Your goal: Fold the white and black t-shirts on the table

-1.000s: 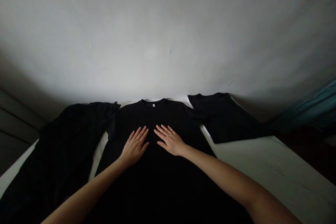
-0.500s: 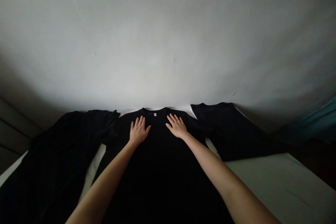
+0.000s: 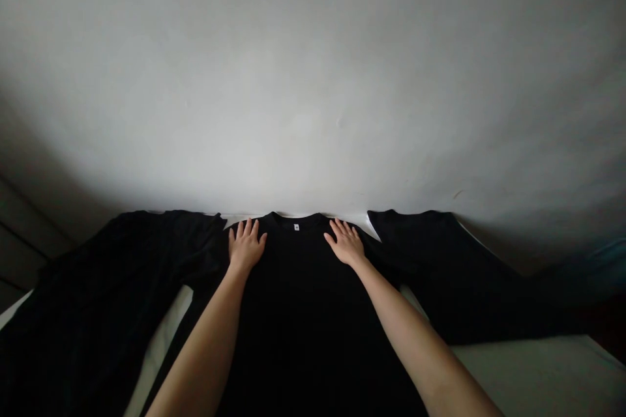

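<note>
A black T-shirt [image 3: 303, 313] lies spread out before me, its neckline toward the wall and a small white label [image 3: 296, 227] inside the collar. My left hand [image 3: 246, 246] rests palm down near the shirt's left shoulder, fingers spread. On the opposite shoulder, my right hand [image 3: 346, 244] also lies flat with its fingers apart. Neither hand grips the cloth. The shirt's lower part runs out of view between my forearms.
Another dark garment [image 3: 107, 273] lies to the left, and a further black garment [image 3: 460, 280] to the right. Beneath them is a pale surface [image 3: 538, 371]. A light wall [image 3: 303, 78] rises right behind the collar. Bluish cloth [image 3: 596, 267] shows dimly at far right.
My hands have moved apart, the left one leftward and the right one rightward, from the chest out to the shoulders of the T-shirt. The camera view has shifted slightly.
</note>
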`<state>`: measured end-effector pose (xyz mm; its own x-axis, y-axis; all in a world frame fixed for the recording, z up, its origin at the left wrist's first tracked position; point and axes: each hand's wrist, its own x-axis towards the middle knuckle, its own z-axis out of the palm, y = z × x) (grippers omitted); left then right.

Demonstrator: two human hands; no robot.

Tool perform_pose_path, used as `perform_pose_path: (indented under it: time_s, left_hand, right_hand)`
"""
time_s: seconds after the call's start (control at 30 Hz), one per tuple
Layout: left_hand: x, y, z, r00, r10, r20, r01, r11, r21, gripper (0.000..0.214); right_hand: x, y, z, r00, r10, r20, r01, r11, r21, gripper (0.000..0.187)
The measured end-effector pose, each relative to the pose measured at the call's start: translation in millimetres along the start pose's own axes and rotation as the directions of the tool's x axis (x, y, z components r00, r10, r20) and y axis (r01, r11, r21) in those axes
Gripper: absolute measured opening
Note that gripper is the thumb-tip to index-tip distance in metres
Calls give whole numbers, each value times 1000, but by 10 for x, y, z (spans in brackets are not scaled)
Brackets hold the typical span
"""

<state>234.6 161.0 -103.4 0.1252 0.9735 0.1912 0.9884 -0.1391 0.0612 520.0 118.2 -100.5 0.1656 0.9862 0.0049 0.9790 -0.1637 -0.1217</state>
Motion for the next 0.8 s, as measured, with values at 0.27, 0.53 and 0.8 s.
perform_pose_path:
  time_s: [0.27,0.53,0.8]
  left_hand:
    - [24,49,-1,989,148,-19,-149,988,-38,53]
    - [12,51,22,979,191,-68,-196,977,-78,51]
    - [234,153,-140,995,70,-72,-84,973,-217,34]
  right_hand:
    - [179,-602,-207,938,-237,-253,265,961,83,37]
    - [657,-905,-357,976,-182,-117,189,981,53,20]
    - [730,-420,-509,990,95,-108,-84,991,102,17]
